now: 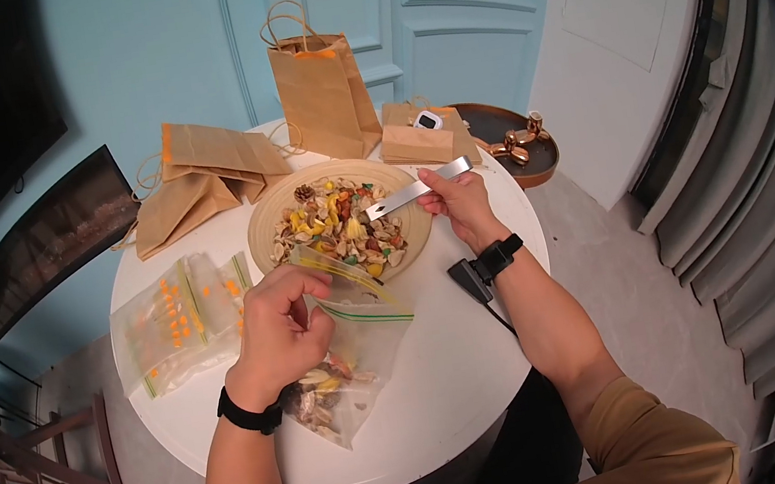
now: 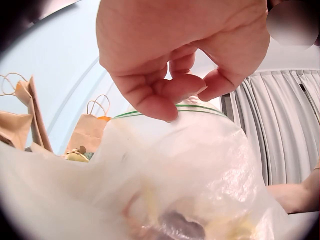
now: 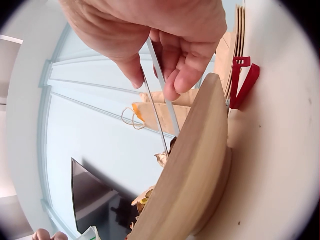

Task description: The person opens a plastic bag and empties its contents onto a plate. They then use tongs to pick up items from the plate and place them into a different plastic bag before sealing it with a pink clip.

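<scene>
My right hand (image 1: 456, 203) pinches silver metal tongs (image 1: 420, 188) whose tips reach into a heap of potpourri (image 1: 335, 220). The heap mixes beige, yellow, orange and green dried pieces with a pine cone (image 1: 304, 193). It lies in a wide, shallow wooden bowl (image 3: 195, 150). In front of the bowl my left hand (image 1: 280, 321), fingers curled, holds the mouth edge of a clear zip bag (image 1: 378, 352). The bag's green zip line (image 2: 200, 109) runs by the fingertips in the left wrist view. Dried pieces (image 1: 321, 400) sit low in this bag.
Several zip bags with orange lettering (image 1: 171, 322) lie on the left of the round white table (image 1: 462, 350). Behind the bowl are a standing paper bag (image 1: 322, 93), toppled paper bags (image 1: 200, 179), a small white timer (image 1: 428, 120) and a dark round tray (image 1: 540, 161). A red clip (image 3: 245, 82) lies near the bowl.
</scene>
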Demonstrator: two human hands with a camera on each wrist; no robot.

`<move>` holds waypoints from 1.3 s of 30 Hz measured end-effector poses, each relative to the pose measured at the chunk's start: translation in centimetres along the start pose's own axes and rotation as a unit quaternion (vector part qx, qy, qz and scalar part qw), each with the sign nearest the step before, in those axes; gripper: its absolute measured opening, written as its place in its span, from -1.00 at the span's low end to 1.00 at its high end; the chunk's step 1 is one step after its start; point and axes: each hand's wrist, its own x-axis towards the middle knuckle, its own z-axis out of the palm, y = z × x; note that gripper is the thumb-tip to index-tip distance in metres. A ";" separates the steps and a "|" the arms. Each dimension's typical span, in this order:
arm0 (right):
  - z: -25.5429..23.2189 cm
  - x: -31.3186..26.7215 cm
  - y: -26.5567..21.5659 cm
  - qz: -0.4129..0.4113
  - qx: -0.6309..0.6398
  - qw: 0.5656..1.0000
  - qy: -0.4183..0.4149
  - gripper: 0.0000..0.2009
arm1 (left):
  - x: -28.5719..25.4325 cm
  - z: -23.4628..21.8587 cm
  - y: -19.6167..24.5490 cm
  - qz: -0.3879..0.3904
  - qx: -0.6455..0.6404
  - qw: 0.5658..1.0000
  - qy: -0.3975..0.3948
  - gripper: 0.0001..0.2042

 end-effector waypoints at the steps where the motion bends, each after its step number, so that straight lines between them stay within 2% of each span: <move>1: -0.1 0.0 0.0 -0.001 0.003 1.000 0.001 -0.73 | 0.0 0.0 0.1 0.004 0.000 1.000 0.003 -0.83; 10: 0.0 -0.7 -1.0 -0.058 0.042 0.997 -0.003 -0.74 | -0.1 -0.3 0.2 0.029 -0.004 1.000 0.002 -0.80; 16: 0.0 -1.6 -2.4 -0.062 0.070 0.995 -0.030 -0.76 | -0.1 -0.1 -0.6 0.049 0.006 0.998 0.045 -0.83; 19: -0.2 -2.3 -3.0 -0.051 0.075 0.991 -0.100 -0.77 | 0.0 -0.1 -0.8 0.070 0.005 0.995 0.068 -0.83; 22: 0.8 -3.4 -3.5 -0.054 0.061 0.990 -0.116 -0.78 | 0.0 -0.2 -0.8 0.083 -0.001 0.991 0.102 -0.85; 24: 0.8 -3.6 -3.6 -0.018 0.041 0.988 -0.150 -0.78 | 0.0 -0.2 -1.0 0.079 -0.013 0.990 0.113 -0.86; 25: 0.8 -3.7 -3.7 0.000 0.031 0.985 -0.167 -0.77 | 0.1 -0.2 -1.1 0.077 -0.019 0.990 0.119 -0.86; 34: 2.6 -6.3 -4.6 -0.015 -0.014 0.952 -0.305 -0.58 | 0.3 -0.1 -0.6 0.087 -0.014 0.988 0.125 -0.87; 39: 2.4 -5.3 -3.8 0.017 -0.001 0.955 -0.297 -0.57 | -0.1 -0.5 0.0 0.099 -0.007 0.992 0.083 -0.90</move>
